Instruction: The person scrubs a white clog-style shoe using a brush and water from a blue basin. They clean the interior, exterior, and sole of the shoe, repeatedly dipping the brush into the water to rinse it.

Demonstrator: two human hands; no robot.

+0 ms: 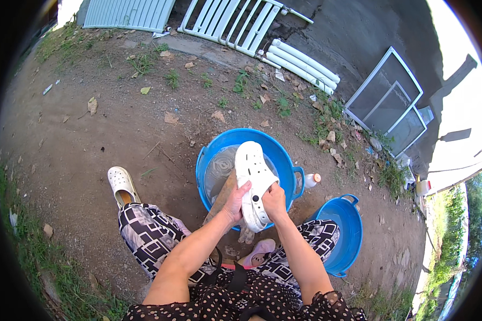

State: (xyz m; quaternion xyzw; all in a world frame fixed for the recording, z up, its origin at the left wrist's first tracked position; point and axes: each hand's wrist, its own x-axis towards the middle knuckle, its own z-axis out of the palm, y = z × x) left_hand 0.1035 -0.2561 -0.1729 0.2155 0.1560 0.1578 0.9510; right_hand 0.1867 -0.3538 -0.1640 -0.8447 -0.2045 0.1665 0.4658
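My left hand (237, 199) grips the side of a white foam clog (254, 164) with holes in its top, its thumb along the near edge. At the foot opening on the other side is my right hand (274, 201); its fingers go in over the rim and their tips are hidden. The clog is held above a blue plastic tub (272, 141) with handles. Rippled, cloudy water (221, 165) stands in the tub. A wooden board (224, 192) leans into it beneath my left hand.
A white bottle with an orange cap (312, 180) stands beside the tub. A second blue tub (347, 244) is by my right knee. Another white clog (122, 184) is on my left foot. White radiators (225, 24) and framed screens (385, 96) lean along the wall.
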